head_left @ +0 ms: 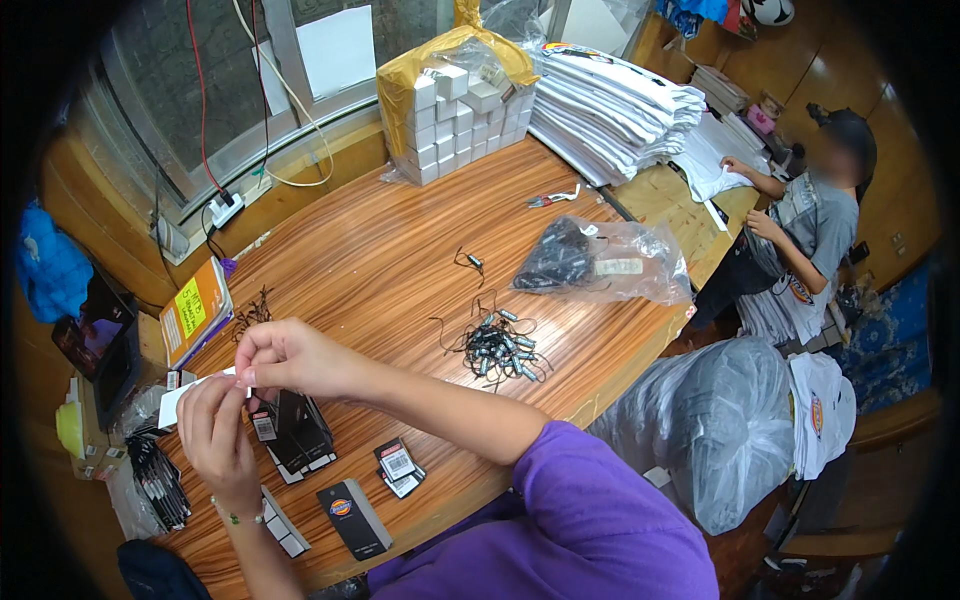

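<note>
At the left of the table my two hands meet, fingertips together. My left hand [218, 450] is closed on a white card [176, 402], which sticks out beyond its fingers. My right hand [290, 360] reaches across and pinches at the card's near edge; what is between its fingertips is too small to make out. Just below the hands lies a stack of black hang tags [302, 440]. Closer to me are a single black hang tag [350, 515] with a grey side strip and a few small barcode tags [399, 464]. A black string bunch [253, 312] lies beyond my right hand.
A pile of black tag strings [503, 348] and a plastic bag of strings [600, 262] lie mid-table. Thread snips [553, 199] are farther back, near white boxes [450, 125] and stacked white shirts [620, 100]. A person [825, 215] handles shirts at right. Notebooks [196, 312] stand left.
</note>
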A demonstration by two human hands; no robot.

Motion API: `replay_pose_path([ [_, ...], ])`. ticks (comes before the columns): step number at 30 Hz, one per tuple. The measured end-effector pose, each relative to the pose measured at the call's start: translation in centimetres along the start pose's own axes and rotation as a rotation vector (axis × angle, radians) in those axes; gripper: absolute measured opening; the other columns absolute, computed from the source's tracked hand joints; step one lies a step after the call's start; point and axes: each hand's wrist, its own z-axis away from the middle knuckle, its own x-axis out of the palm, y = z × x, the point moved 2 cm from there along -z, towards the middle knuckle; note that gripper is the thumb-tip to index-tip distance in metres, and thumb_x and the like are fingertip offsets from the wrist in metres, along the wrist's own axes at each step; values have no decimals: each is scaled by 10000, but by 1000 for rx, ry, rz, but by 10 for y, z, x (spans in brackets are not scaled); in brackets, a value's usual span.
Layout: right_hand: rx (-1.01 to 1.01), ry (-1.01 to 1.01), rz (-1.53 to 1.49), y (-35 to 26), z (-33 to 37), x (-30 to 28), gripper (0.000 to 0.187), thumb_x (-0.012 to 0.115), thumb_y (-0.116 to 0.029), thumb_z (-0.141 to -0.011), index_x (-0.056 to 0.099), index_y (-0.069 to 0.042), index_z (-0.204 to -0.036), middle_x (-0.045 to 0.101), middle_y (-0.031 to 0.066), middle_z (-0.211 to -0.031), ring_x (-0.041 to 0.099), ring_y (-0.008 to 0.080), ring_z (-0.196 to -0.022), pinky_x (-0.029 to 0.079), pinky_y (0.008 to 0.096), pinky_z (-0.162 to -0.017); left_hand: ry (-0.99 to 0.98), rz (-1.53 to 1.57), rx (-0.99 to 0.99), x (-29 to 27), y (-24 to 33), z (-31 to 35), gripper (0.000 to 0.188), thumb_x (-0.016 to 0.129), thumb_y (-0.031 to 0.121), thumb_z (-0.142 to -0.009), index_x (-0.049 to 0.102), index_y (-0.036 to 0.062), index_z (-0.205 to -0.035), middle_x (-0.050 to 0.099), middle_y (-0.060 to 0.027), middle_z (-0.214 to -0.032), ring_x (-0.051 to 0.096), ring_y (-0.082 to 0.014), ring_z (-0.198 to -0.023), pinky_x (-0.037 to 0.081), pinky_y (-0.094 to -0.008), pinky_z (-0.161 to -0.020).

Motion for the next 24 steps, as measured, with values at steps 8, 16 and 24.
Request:
replay_pose_path([
  [8, -328, 212, 271, -1, -11, -25, 97, 569, -172, -876, 545, -78, -886, 538, 10, -849, 513, 98, -806, 440, 245, -723, -102, -35, 130, 5, -5, 18, 157, 591, 43, -705, 621, 53, -858, 625, -62, -857, 598, -227, -837, 406, -444, -850],
  [16, -309, 225, -327, -34, 1, -18, 73, 444, -159, -939, 438, -112, -995, 529, 71, -757, 506, 145, -665, 450, 284, -650, 26, 541, -320, 30, -16, 31, 142, 589, -91, -701, 582, 2, -807, 618, -123, -861, 610, -255, -807, 461, -343, -791],
  [24, -255, 178, -461, -30, 3, -3, 65, 445, -169, -938, 435, -122, -983, 493, 49, -737, 457, 146, -635, 392, 291, -637, 16, 680, -495, 36, -6, 31, 251, 721, 163, -699, 562, -1, -803, 585, -98, -861, 573, -227, -827, 444, -302, -745],
])
